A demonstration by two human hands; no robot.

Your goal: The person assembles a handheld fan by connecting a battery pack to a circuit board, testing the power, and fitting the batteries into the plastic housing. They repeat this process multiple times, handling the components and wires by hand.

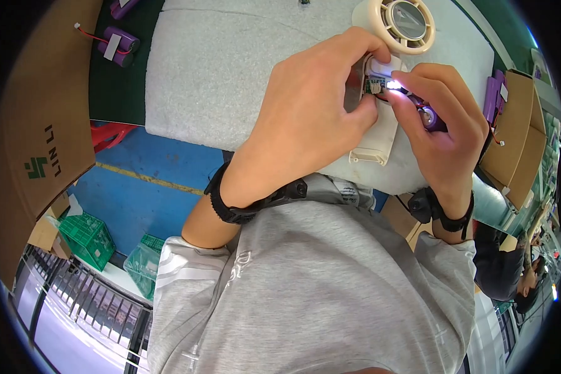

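Note:
A cream handheld fan lies on the white foam pad, its round grille (pixel 409 26) pointing away from me and its open handle shell (pixel 378 138) toward me. My left hand (pixel 315 103) curves around the shell, its forefinger and thumb closed against the side. A small green circuit board (pixel 374 86) sits between my fingertips, and a bright white light glows at its right end. Thumb and forefinger of my right hand (pixel 445 118) pinch at that lit end. Beneath the right fingers is a purple battery (pixel 435 119), partly hidden, with thin wires near it.
White foam (pixel 199 68) covers the worktop. Purple battery packs (pixel 119 45) with leads lie at the left, and more batteries (pixel 493 96) stand at the right beside an open cardboard box (pixel 517 137). A large carton (pixel 37 124) rises at far left. Another person (pixel 505 268) is at lower right.

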